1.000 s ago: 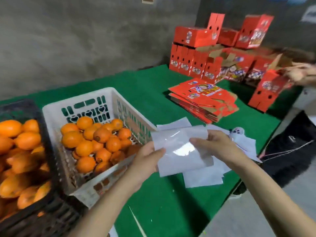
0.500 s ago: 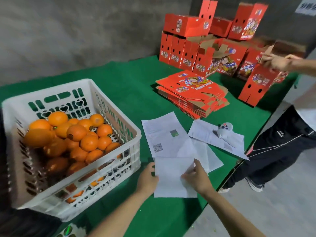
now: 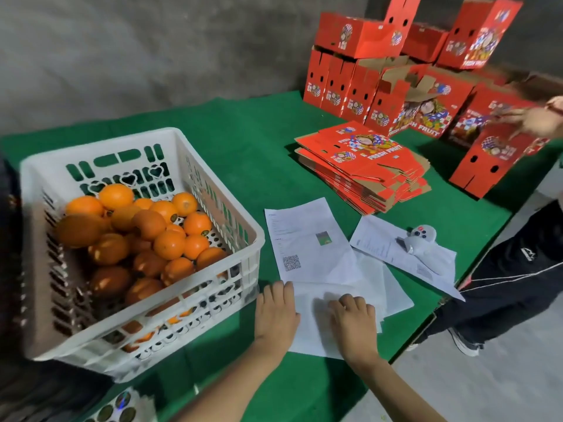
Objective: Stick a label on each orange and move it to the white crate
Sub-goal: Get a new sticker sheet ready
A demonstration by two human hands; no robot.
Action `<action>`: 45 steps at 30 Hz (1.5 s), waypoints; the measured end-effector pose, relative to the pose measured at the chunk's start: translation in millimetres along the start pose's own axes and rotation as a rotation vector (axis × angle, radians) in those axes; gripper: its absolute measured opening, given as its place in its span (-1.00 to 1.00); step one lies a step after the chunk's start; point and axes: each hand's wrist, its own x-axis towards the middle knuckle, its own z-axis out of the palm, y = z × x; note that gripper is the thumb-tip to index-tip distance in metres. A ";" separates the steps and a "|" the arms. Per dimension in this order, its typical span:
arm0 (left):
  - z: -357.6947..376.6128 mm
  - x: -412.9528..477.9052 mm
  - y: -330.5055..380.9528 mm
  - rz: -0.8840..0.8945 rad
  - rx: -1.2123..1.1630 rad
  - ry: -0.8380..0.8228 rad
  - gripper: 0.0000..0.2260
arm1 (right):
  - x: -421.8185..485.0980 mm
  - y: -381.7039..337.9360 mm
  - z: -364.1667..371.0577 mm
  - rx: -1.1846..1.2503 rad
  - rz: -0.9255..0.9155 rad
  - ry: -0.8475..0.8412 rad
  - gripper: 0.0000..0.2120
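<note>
Now, working down from the biggest thing: the green table (image 3: 243,153) carries everything, and I take the white crate (image 3: 213,190) as my landmark. It sits well filled with oranges (image 3: 169,245), several showing small dark stickers already. Far beyond the crate stand the red fruit boxes (image 3: 380,95), with a flattened stack (image 3: 365,169) nearer. Just beside the crate's right wall lie loose white sheets (image 3: 307,239), one with a small white gadget (image 3: 419,237) resting on it. Below the crate's near corner a label sheet (image 3: 117,408) peeks in.

Both my hands lie flat and unclenched, grasping nothing: left hand (image 3: 275,313) and right hand (image 3: 353,318) press a blank backing sheet (image 3: 313,303). I judge this is spent backing being set aside. To do it well, I'd leave it squared on the pile, then reach for the fresh labels.
</note>
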 end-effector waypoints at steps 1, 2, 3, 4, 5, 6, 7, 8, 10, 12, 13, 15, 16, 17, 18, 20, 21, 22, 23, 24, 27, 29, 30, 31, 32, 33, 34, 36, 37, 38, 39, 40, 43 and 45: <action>-6.0 -0.3 -4.6 0.026 0.022 -0.003 -0.56 | 2.7 -7.7 -4.1 0.011 -0.045 0.030 -0.74; -14.0 -0.6 -11.3 0.067 0.042 -0.005 -0.63 | 6.2 -16.8 -8.5 0.039 -0.080 0.056 -0.74; -23.1 -4.2 -19.7 0.106 0.064 -0.012 -0.67 | 9.6 -28.5 -13.1 0.078 -0.102 0.062 -0.75; -33.2 -9.7 -29.2 0.125 0.085 -0.028 -0.67 | 12.0 -41.7 -16.5 0.116 -0.127 0.065 -0.78; -40.9 -18.1 -39.6 0.122 0.086 -0.039 -0.67 | 13.2 -55.2 -18.9 0.158 -0.158 0.072 -0.80; -46.5 -29.1 -52.2 0.101 0.078 -0.037 -0.67 | 14.2 -70.4 -20.6 0.216 -0.196 0.088 -0.82; -49.6 -43.8 -65.3 0.076 0.070 -0.039 -0.68 | 13.8 -87.5 -22.9 0.292 -0.235 0.094 -0.83; -51.6 -63.0 -77.9 0.054 0.061 -0.046 -0.70 | 10.4 -106.3 -24.0 0.370 -0.273 0.083 -0.82; -56.7 -107.7 -105.3 0.046 0.092 -0.079 -0.85 | -3.3 -146.5 -23.3 0.484 -0.381 0.065 -0.78; -59.6 -152.1 -134.2 0.033 0.092 -0.074 -0.88 | -24.5 -186.4 -24.8 0.551 -0.509 0.040 -0.75; -58.3 -172.5 -148.9 0.014 0.084 -0.034 -0.87 | -35.2 -205.3 -25.9 0.581 -0.569 0.022 -0.76; -55.4 -208.0 -178.0 -0.062 0.059 0.101 -0.89 | -54.5 -239.1 -28.1 0.622 -0.681 -0.016 -0.78; -54.6 -223.6 -190.6 -0.106 0.044 0.141 -0.91 | -63.0 -253.7 -29.8 0.634 -0.725 -0.035 -0.79; -52.3 -237.8 -201.1 -0.145 0.037 0.176 -0.91 | -70.4 -266.4 -31.6 0.645 -0.756 -0.053 -0.80; -50.4 -250.1 -209.9 -0.181 0.034 0.197 -0.91 | -76.7 -277.9 -33.2 0.657 -0.777 -0.073 -0.80; -47.5 -271.6 -223.4 -0.243 0.015 0.202 -0.89 | -87.4 -294.1 -33.7 0.655 -0.809 -0.108 -0.81; -44.7 -280.0 -229.5 -0.267 0.005 0.201 -0.88 | -91.8 -299.7 -32.5 0.638 -0.829 -0.114 -0.82; -41.1 -286.7 -235.7 -0.290 -0.005 0.207 -0.87 | -94.9 -304.0 -30.8 0.623 -0.844 -0.117 -0.83; -37.0 -292.5 -241.2 -0.319 -0.019 0.211 -0.85 | -96.8 -306.6 -28.6 0.611 -0.847 -0.123 -0.85; -32.9 -296.7 -246.4 -0.359 -0.042 0.202 -0.80 | -97.9 -308.9 -26.0 0.599 -0.840 -0.140 -0.85; -17.4 -303.0 -257.4 -0.479 -0.115 0.016 -0.48 | -99.7 -311.5 -14.3 0.494 -0.803 -0.277 -0.57; -5.9 -305.5 -260.6 -0.495 -0.149 -0.117 -0.29 | -99.5 -310.6 -4.6 0.399 -0.839 -0.384 -0.31; -1.1 -306.3 -260.9 -0.489 -0.167 -0.156 -0.23 | -98.7 -310.0 -0.6 0.349 -0.860 -0.428 -0.21; 3.3 -307.0 -261.1 -0.480 -0.181 -0.179 -0.19 | -97.6 -308.8 2.8 0.314 -0.863 -0.472 -0.14; 6.7 -307.7 -261.3 -0.478 -0.194 -0.188 -0.17 | -96.4 -307.4 4.7 0.308 -0.840 -0.522 -0.09; 8.7 -308.2 -261.6 -0.481 -0.203 -0.182 -0.16 | -94.7 -305.5 5.7 0.329 -0.803 -0.573 -0.06; 9.2 -307.9 -261.6 -0.485 -0.210 -0.168 -0.15 | -93.3 -303.7 5.6 0.357 -0.771 -0.606 -0.05; 7.5 -306.6 -261.9 -0.483 -0.216 -0.132 -0.16 | -91.9 -301.2 3.3 0.375 -0.765 -0.578 -0.06; 5.8 -305.3 -262.0 -0.475 -0.210 -0.101 -0.18 | -92.3 -300.3 1.2 0.375 -0.776 -0.543 -0.08; 3.4 -303.8 -261.6 -0.470 -0.210 -0.066 -0.21 | -93.0 -300.1 -0.7 0.383 -0.782 -0.514 -0.11; 0.9 -302.9 -261.3 -0.466 -0.217 -0.032 -0.25 | -94.0 -299.6 -1.2 0.397 -0.784 -0.492 -0.15; -2.3 -302.1 -261.1 -0.458 -0.222 0.014 -0.30 | -95.1 -300.0 -1.8 0.415 -0.788 -0.472 -0.19; -9.4 -303.2 -261.4 -0.402 -0.199 0.175 -0.53 | -100.5 -302.3 -5.1 0.508 -0.763 -0.417 -0.37; -11.8 -303.4 -263.9 -0.444 -0.303 0.193 -0.59 | -103.1 -302.9 -6.1 0.601 -0.767 -0.291 -0.53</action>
